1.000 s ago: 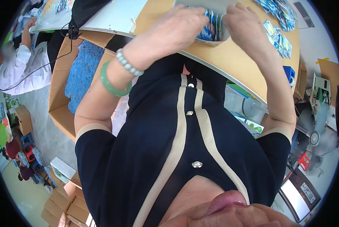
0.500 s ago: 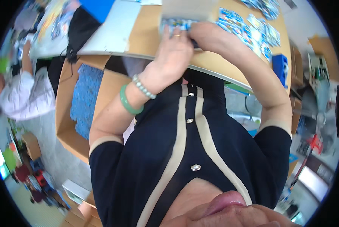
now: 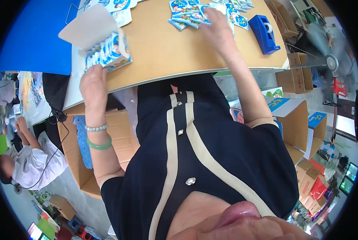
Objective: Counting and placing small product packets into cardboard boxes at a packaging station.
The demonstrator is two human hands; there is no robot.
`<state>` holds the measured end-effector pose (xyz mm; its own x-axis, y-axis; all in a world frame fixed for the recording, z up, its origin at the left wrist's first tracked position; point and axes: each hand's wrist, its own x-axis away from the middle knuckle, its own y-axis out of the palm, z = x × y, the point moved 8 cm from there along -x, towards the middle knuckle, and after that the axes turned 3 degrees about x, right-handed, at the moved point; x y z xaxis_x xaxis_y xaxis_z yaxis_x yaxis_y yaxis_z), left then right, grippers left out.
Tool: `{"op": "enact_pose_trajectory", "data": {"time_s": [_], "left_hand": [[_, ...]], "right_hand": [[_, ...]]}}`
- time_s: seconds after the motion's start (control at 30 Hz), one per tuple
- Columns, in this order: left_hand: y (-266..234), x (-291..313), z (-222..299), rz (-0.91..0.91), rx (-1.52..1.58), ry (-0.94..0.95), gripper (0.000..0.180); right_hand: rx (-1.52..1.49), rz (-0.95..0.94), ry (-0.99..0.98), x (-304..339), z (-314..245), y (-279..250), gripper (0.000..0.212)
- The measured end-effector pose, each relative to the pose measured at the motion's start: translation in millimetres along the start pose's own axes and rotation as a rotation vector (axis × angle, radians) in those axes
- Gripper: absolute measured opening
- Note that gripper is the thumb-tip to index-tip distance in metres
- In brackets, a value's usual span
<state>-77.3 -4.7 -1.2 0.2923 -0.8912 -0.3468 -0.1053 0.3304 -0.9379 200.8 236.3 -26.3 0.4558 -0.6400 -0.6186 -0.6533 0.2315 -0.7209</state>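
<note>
A small white-and-blue carton (image 3: pixel 121 60) with its lid flap (image 3: pixel 89 27) raised stands on the left of the table, filled with a row of blue-and-white sachets (image 3: pixel 107 50). My left hand (image 3: pixel 94 86) grips the carton's near edge, its fingertips partly hidden against it. At the far middle of the table, my right hand (image 3: pixel 221 36) reaches over a loose pile of sachets (image 3: pixel 184 11). Its fingers are apart and touch or hover just over the packets; I cannot tell which.
A blue tape dispenser (image 3: pixel 264 35) stands near the table's right end. Under the table's left side is an open cardboard box (image 3: pixel 111 132) with blue material. A fan (image 3: pixel 331 62) is at the right. Another person (image 3: pixel 39 156) sits at the left.
Both hands were together at the carton; now they are apart. The right hand has moved to the sachet pile. My view has turned, and the carton now appears further left.
</note>
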Motion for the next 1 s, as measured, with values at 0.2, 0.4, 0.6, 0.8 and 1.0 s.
{"op": "enact_pose_trajectory", "data": {"time_s": [0.2, 0.4, 0.6, 0.8, 1.0], "left_hand": [[-9, -14, 8, 0.192, -0.142, -0.068, 0.010], [19, -13, 97, 0.154, 0.665, 0.032, 0.016], [91, -54, 154, -0.750, 1.523, -0.350, 0.034], [131, -88, 201, -0.682, 2.038, -0.598, 0.028], [153, -84, 161, -0.383, 1.795, -0.881, 0.020]], "right_hand": [[0.159, -0.288, 0.123, -6, 38, 25, 0.049], [-0.016, -0.301, 0.237, 3, 41, 18, 0.034], [-0.132, -0.019, 0.392, 20, 48, -5, 0.027], [-0.160, -0.018, -0.087, 42, -22, -11, 0.034], [0.539, -0.354, 0.234, 43, 74, -17, 0.038]]}}
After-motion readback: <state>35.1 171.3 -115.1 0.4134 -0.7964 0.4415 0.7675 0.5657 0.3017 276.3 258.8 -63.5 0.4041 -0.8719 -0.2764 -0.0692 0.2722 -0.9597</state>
